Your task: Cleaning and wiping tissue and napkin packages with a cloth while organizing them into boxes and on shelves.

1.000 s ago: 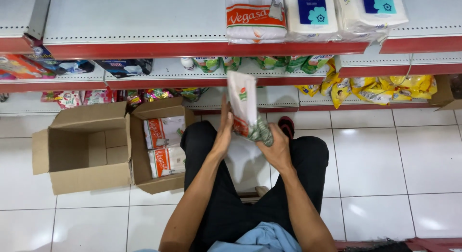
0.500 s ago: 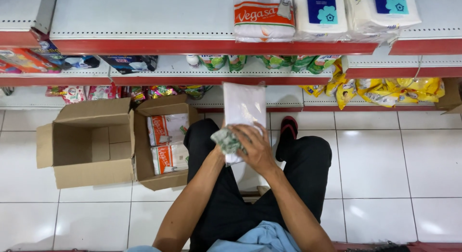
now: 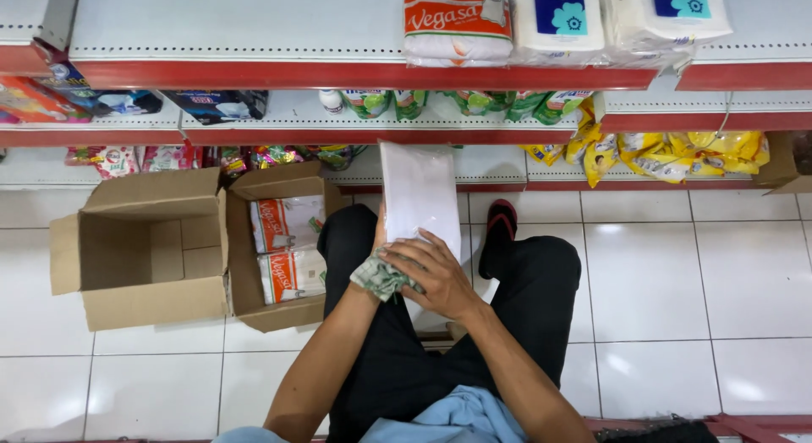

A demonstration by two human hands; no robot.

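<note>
- The white packet (image 3: 420, 193) stood near the frame's centre, propped on the crouching person's lap with its plain face up, so that the surface could be rubbed.
- The right hand (image 3: 436, 274) lay spread across the packet's lower end, fingers clamped on a crumpled grey-green cloth (image 3: 381, 276).
- The left hand (image 3: 379, 231) was mostly hidden beside the packet's left edge; it seemed to steady it, but its grip could not be told.
- At left of centre, an open carton (image 3: 279, 240) held similar packets, within reach; an empty carton (image 3: 139, 248) sat beside it.
- Stocked shelves (image 3: 254, 28) ran along the top.
</note>
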